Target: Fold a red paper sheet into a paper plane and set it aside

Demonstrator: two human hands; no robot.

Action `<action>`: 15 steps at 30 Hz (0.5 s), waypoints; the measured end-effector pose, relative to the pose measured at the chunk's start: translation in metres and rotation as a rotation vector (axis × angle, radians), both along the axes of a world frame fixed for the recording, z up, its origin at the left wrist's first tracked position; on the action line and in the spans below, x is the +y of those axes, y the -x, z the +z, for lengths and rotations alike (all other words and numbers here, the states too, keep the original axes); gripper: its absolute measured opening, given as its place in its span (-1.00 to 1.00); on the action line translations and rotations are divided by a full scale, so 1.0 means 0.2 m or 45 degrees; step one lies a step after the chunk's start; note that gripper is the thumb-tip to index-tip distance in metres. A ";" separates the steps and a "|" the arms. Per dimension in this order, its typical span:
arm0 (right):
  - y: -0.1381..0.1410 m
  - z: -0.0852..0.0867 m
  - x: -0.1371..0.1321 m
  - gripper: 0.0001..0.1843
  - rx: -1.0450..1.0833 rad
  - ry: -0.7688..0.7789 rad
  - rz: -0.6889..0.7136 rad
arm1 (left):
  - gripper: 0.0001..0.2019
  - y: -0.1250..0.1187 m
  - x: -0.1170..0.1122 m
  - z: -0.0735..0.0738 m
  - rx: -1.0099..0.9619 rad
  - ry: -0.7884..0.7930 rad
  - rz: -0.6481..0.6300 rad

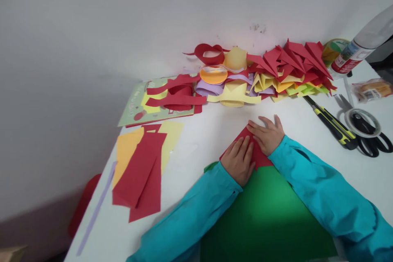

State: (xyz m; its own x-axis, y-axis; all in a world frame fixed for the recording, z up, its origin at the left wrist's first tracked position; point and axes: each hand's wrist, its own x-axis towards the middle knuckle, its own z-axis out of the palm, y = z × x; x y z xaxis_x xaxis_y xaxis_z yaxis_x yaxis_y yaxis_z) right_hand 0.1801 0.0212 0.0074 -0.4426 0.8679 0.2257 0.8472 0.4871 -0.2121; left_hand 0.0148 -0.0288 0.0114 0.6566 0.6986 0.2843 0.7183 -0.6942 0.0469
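Observation:
A folded piece of red paper (261, 159) lies at the top end of a large green sheet (267, 217), pressed down by both hands. My left hand (238, 160) rests flat on its left part, fingers stretched out. At the paper's upper corner is my right hand (267, 135), its fingers spread and some of them lifted, with the fingertips nearest the corner touching it. The hands cover much of the red paper, so its full folded shape is hidden.
Paper shapes (235, 94) and several folded red pieces (291, 61) line the wall. Right are a utility knife (333, 125), scissors (368, 146), a tape roll (350, 119) and a spray can (353, 57). Red offcuts (141, 172) and a booklet (132, 108) lie left.

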 end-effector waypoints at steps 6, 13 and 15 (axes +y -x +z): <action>0.00 -0.01 -0.01 -0.61 0.039 -0.013 0.015 | -0.46 0.02 0.01 -0.01 -0.111 0.042 0.026; 0.00 -0.01 -0.01 -0.64 0.012 -0.044 0.017 | -0.49 0.02 0.02 -0.02 -0.161 0.033 0.058; 0.00 -0.01 -0.01 -0.64 0.012 -0.049 0.016 | -0.50 0.02 0.02 -0.02 -0.173 0.021 0.061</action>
